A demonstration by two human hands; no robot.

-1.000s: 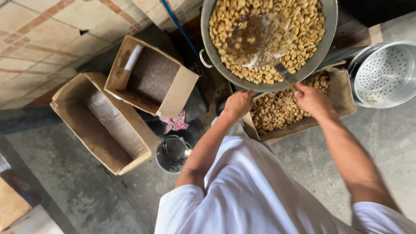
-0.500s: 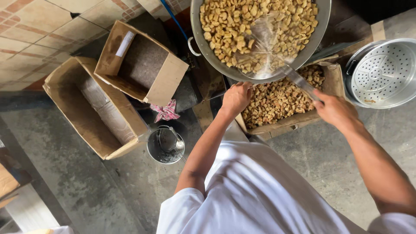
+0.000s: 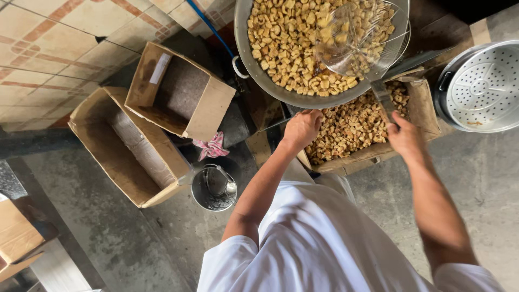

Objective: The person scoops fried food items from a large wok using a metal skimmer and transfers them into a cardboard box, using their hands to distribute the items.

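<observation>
My right hand (image 3: 404, 136) grips the long handle of a wire skimmer (image 3: 359, 40). Its mesh bowl is lifted over the right side of a big metal wok (image 3: 254, 65) full of golden fried cubes (image 3: 286, 43), and some cubes lie in the mesh. Just below the wok rim, my left hand (image 3: 303, 128) is curled over the upper left edge of a cardboard box (image 3: 351, 162). More fried cubes (image 3: 351, 127) fill that box. My white shirt covers the lower middle of the view.
A perforated metal steamer pot (image 3: 481, 86) stands at the right. Two open cardboard boxes (image 3: 178, 97) (image 3: 124, 146) lie at the left beside a small metal pail (image 3: 213, 189) and a pink rag (image 3: 212, 146). Tiled floor is at the upper left, grey concrete below.
The skimmer has risen from the middle of the wok to its right side, carrying cubes. My right hand moved right along with it. My left hand stayed at the box edge.
</observation>
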